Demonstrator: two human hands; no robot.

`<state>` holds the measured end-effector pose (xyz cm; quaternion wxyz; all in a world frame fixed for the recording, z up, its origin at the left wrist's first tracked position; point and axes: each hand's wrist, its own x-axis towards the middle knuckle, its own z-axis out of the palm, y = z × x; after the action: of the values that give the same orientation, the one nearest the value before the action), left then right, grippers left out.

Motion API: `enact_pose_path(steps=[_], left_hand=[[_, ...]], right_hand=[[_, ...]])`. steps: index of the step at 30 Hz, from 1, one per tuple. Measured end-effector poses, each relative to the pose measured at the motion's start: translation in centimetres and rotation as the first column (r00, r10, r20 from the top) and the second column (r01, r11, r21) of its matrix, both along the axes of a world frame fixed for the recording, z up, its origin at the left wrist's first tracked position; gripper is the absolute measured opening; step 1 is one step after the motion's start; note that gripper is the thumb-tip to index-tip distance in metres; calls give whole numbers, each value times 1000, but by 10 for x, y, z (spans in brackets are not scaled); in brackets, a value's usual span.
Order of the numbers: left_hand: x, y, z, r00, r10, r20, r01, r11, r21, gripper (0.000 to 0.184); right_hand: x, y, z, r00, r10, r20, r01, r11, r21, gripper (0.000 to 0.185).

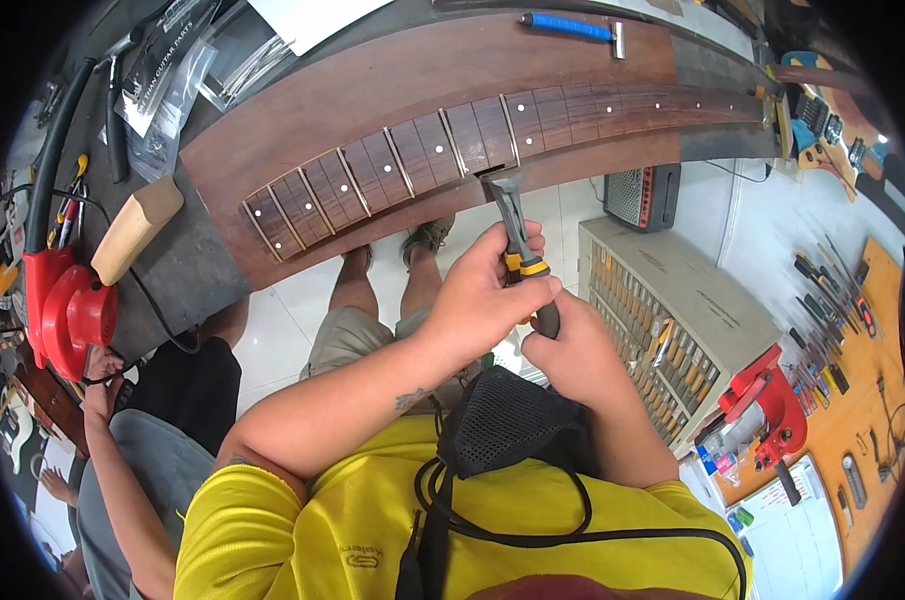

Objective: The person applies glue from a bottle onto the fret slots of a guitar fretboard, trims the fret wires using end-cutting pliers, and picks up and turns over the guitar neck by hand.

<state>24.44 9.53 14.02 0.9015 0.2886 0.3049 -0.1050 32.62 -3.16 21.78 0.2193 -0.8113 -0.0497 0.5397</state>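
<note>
A pair of nippers (513,215) with a steel head and black-and-yellow handles is held by both my hands. My left hand (480,290) is closed around the upper handles. Lower down, my right hand (575,340) is closed around the handle ends, thumbs near each other. The nipper jaws meet the near edge of a dark guitar fretboard (562,113), close to a fret's end; their exact bite is hidden. Several shiny frets stand in the fretboard's left part, while bare slots and white dots show on the right.
A brown board (302,120) lies under the fretboard. On it rests a blue-handled hammer-like tool (572,27). At left are a red blower (67,310), a wooden block (137,228) and plastic bags (167,100). A grey drawer cabinet (672,310) stands right; another person's hand (100,370) is near the blower.
</note>
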Motion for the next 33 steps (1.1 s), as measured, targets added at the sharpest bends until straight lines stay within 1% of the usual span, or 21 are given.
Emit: enact_pose_path(steps=[2, 5, 7, 10, 14, 16, 17, 20, 22, 26, 28, 31, 33], left_hand=[[0, 3, 0, 1000, -15, 0, 15, 1000, 4, 62], [3, 5, 2, 1000, -25, -3, 25, 1000, 16, 62], [4, 7, 5, 1000, -25, -12, 26, 999, 22, 62], [4, 8, 9, 999, -31, -41, 32, 999, 4, 62], [2, 10, 6, 999, -21, -31, 20, 1000, -23, 62], [1, 11, 5, 999, -22, -22, 22, 999, -26, 61], [1, 11, 5, 1000, -15, -24, 15, 999, -28, 61], [3, 15, 6, 999, -14, -34, 13, 999, -39, 60], [6, 16, 6, 999, -15, -32, 14, 999, -40, 60], [6, 17, 7, 999, -23, -32, 22, 999, -23, 62], [6, 17, 7, 999, -27, -30, 27, 999, -23, 63], [7, 18, 6, 999, -29, -24, 29, 999, -22, 64], [8, 20, 7, 997, -63, -39, 62, 998, -9, 66]], right_hand=[[0, 0, 2, 1000, 7, -7, -7, 1000, -2, 47], [2, 0, 1, 998, -39, -52, 39, 999, -2, 49], [2, -7, -3, 991, -92, -100, 99, 993, 67, 52], [1, -8, -1, 982, -125, -143, 143, 982, 121, 55], [1, -7, -2, 986, -110, -127, 129, 980, 149, 59], [5, 0, 3, 994, -22, -110, 31, 996, 86, 62], [6, 0, 2, 994, -23, -109, 32, 996, 86, 62], [4, -2, -2, 989, -47, -140, 62, 993, 102, 64], [5, -3, -5, 982, -98, -159, 115, 988, 103, 65], [1, -9, -11, 987, -93, -130, 111, 983, 144, 66], [-3, -15, -15, 985, -121, -126, 148, 960, 236, 67], [-3, -17, -17, 975, -153, -161, 187, 957, 222, 68], [-4, -16, -17, 971, -159, -180, 200, 949, 242, 69]])
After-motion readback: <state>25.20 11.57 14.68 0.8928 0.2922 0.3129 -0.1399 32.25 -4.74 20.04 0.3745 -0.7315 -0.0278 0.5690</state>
